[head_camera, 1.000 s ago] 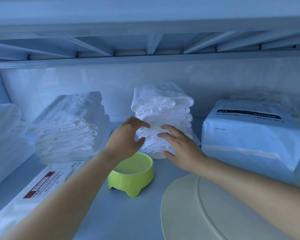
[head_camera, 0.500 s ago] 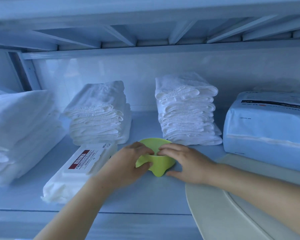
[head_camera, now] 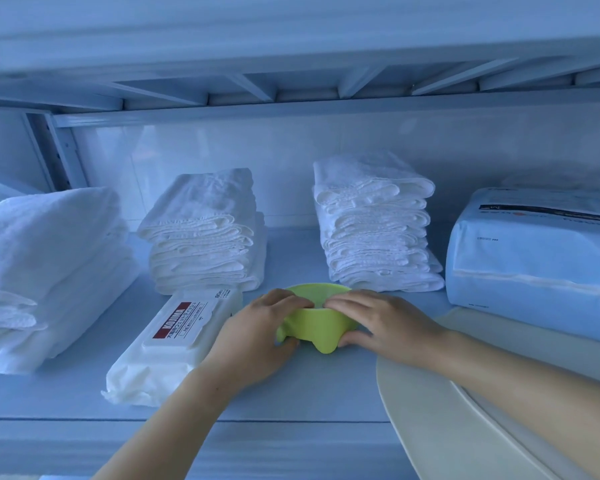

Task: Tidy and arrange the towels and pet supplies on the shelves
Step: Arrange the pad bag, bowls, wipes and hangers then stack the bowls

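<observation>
This is a supply shelf, a linen-and-pet-care storage spot; home or shop, can't tell. A pale shelf board (head_camera: 84,393) runs across, a slotted metal upright (head_camera: 54,150) stands at the left rear, and the ribbed underside of the upper shelf (head_camera: 291,88) hangs overhead, so it's 1 bay of a racking unit. Along the back sit 3 piles of folded white towels: the left stack (head_camera: 49,265), the middle stack (head_camera: 205,233), the right stack (head_camera: 374,230). In front lies a sealed wet-wipes pack (head_camera: 174,344) with a red label. Far right, there's a big blue plastic-wrapped pack (head_camera: 534,265) with a cream round disc (head_camera: 447,410) before it. Front centre is a green footed bowl (head_camera: 312,327), pet-dish shaped.
</observation>
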Demonstrator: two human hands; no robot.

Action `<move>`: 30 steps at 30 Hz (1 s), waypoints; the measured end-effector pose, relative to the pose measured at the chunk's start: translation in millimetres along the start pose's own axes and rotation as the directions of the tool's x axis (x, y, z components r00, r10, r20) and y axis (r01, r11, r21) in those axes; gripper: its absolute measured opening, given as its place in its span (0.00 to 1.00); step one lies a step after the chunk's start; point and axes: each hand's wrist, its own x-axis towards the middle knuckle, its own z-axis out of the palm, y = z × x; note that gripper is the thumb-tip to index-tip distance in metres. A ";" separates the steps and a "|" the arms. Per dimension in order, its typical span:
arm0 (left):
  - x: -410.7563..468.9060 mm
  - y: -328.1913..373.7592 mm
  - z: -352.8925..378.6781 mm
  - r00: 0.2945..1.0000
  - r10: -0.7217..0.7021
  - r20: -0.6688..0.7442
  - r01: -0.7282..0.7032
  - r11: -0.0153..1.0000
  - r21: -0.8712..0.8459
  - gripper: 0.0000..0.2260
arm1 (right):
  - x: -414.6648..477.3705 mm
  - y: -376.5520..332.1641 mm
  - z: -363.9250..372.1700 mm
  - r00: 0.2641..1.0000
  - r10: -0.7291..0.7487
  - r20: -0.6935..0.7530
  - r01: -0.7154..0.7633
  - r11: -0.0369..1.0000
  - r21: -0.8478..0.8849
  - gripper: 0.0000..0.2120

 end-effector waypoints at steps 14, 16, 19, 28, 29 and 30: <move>27.9 10.4 -20.9 0.961 0.086 -0.262 -0.114 0.989 -0.092 0.15 | 3.9 0.3 -16.2 0.969 0.157 -0.188 -0.101 0.955 0.280 0.31; 32.7 12.3 -23.5 0.964 0.095 -0.247 -0.113 0.992 -0.060 0.13 | 5.6 1.3 -16.7 0.965 0.164 -0.206 -0.099 0.951 0.294 0.30; 41.4 14.1 -28.8 0.979 0.097 -0.179 -0.089 0.995 0.055 0.12 | 7.6 3.6 -19.4 0.960 0.160 -0.229 -0.083 0.946 0.313 0.26; 65.2 14.0 -25.7 0.993 0.041 -0.113 -0.017 0.978 0.208 0.12 | 10.3 18.7 -20.9 0.961 0.138 -0.239 -0.070 0.959 0.273 0.20; 68.4 11.9 -22.9 0.993 0.023 -0.114 0.000 0.981 0.196 0.13 | 10.6 20.8 -21.0 0.962 0.140 -0.234 -0.075 0.961 0.265 0.21; 71.6 9.8 -20.0 0.994 0.001 -0.106 0.019 0.982 0.186 0.16 | 10.5 22.9 -20.9 0.965 0.138 -0.225 -0.078 0.963 0.257 0.21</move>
